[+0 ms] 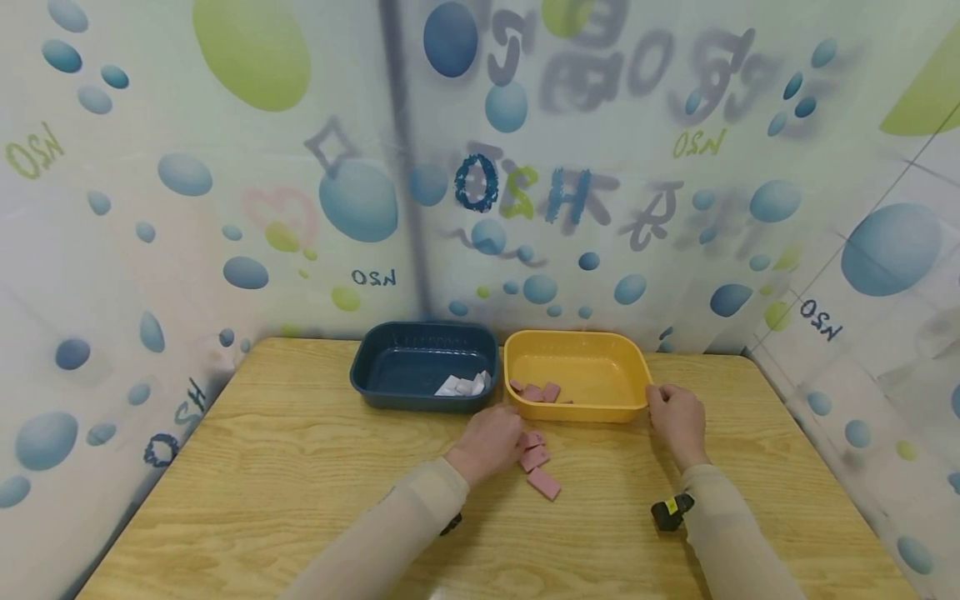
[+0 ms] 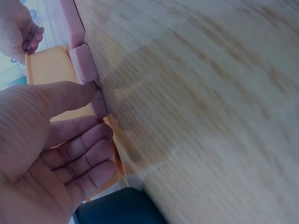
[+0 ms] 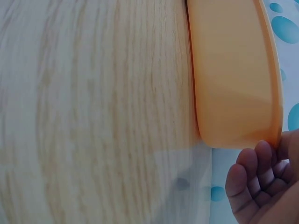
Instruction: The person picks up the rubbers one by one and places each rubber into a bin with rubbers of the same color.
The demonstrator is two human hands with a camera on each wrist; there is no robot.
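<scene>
In the head view my left hand is low over the table beside a short row of pink blocks. The left wrist view shows its thumb and index finger pinching the end pink block, the other fingers loosely bent. Two more pink blocks line up beyond it. My right hand pinches the right front corner of the yellow tray. In the right wrist view, the right fingertips meet the tray's rim. Several pink pieces lie inside at its left end.
A dark blue tray stands left of the yellow one, with several white pieces in its right front corner. Both trays are at the back of the wooden table, close to a patterned curtain. Curtains also hang at the sides.
</scene>
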